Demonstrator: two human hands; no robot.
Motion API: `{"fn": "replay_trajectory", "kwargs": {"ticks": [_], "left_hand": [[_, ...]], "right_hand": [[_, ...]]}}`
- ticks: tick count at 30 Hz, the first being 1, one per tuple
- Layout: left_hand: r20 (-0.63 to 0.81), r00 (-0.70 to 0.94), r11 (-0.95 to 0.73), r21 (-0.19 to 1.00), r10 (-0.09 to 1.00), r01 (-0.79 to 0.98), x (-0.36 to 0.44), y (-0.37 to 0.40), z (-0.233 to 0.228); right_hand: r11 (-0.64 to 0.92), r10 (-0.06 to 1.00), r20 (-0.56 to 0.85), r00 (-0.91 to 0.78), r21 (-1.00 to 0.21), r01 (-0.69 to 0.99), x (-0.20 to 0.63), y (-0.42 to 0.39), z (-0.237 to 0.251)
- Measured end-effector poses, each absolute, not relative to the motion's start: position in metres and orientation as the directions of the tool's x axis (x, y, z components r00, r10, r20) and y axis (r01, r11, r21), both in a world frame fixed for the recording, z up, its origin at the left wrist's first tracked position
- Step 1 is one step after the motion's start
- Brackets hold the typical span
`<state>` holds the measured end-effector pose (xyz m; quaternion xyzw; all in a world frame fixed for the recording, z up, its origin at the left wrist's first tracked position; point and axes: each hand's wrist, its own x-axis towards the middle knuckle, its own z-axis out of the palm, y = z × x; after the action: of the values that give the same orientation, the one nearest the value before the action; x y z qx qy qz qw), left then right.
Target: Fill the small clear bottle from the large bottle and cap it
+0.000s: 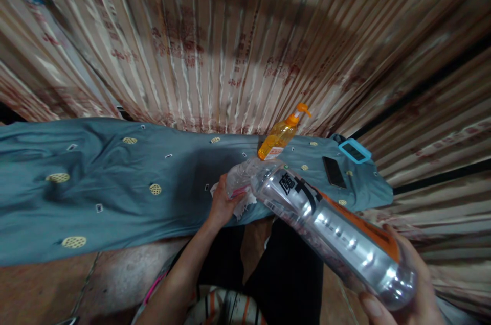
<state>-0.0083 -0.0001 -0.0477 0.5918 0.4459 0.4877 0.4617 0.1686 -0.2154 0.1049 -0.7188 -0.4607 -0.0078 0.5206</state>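
Note:
My right hand [402, 289] grips the base of a big clear plastic bottle [333, 230] with an orange and black label, tipped so its mouth points away and down to the left. My left hand [221, 206] holds a small clear plastic container [240, 180] with a white tissue under the bottle's mouth. Both are above the front edge of a blue-grey cloth [115, 182] that covers a low surface. Whether liquid flows cannot be told.
An orange pump bottle [282, 133] stands on the cloth just behind the hands. A black phone [333, 171] and a blue-cased device [354, 151] lie at the right end. A striped curtain [230, 44] hangs behind. My dark-trousered legs [284, 263] are below.

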Motion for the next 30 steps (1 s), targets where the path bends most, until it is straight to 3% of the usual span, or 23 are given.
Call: {"fn": "replay_trajectory", "kwargs": {"ticks": [30], "left_hand": [[0.129,0.126,-0.141,0.986,0.984,0.094,-0.0089,-0.0012,-0.0445]], "right_hand": [[-0.028,0.657,0.477,0.583,-0.758,0.652,0.1673,-0.216,0.1059]]}}
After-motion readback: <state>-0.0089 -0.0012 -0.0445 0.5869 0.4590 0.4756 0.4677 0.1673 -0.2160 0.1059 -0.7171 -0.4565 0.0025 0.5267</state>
